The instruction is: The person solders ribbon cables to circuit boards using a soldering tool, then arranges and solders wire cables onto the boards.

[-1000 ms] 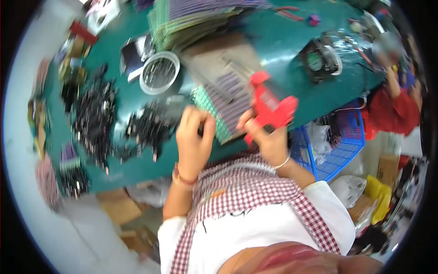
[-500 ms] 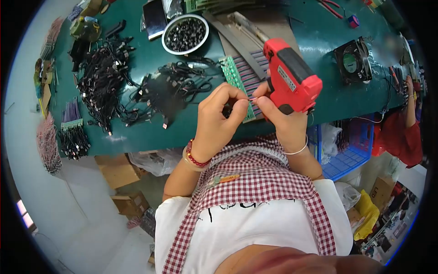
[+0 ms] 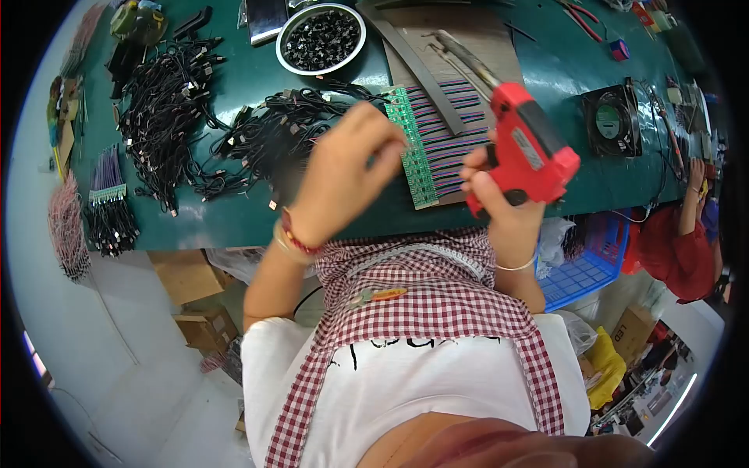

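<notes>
My right hand [image 3: 509, 222] grips a red-and-black soldering gun [image 3: 529, 152], its long metal front pointing up and away over the table. My left hand [image 3: 342, 175] is raised left of the green circuit board strip [image 3: 413, 156], slightly blurred. Its fingers are curled in towards the thumb; whatever may be between them is hidden. Rows of thin coloured wires [image 3: 456, 160] run rightward from the board. A flat grey metal bar [image 3: 421, 74] lies slanted across the wires. Black cables with plugs [image 3: 269, 129] are heaped beyond my left hand, partly covered by it.
A bowl of small black parts [image 3: 321, 39] stands at the back. More black cables [image 3: 160, 117] lie to the left. On the right are a black fan [image 3: 610, 121] and red-handled pliers [image 3: 581, 19]. Below the edge sits a blue crate [image 3: 581, 273]. A person in red [image 3: 679, 253] is at far right.
My hands, together over the board before, have separated. The left has moved left and the right has shifted right and slightly down with the soldering gun, showing more of the board.
</notes>
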`<control>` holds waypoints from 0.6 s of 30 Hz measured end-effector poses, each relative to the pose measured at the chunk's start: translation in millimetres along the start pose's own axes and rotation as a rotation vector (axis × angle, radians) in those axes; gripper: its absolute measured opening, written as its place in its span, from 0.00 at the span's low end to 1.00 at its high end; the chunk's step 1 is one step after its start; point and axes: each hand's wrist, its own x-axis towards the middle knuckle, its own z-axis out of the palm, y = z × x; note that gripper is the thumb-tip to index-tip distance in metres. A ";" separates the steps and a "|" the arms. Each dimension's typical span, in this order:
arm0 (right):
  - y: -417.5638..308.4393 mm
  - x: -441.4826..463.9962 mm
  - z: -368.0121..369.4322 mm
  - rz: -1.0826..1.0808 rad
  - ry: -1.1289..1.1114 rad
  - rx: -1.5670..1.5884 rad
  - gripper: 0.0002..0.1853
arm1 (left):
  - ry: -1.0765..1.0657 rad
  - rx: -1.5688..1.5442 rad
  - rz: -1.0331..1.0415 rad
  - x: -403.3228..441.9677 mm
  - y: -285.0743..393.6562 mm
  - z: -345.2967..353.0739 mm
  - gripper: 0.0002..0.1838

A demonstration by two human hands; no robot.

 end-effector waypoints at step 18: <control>49.8 -37.5 -57.8 0.221 0.028 -0.216 0.11 | -0.094 0.306 0.130 34.7 -62.2 11.2 0.04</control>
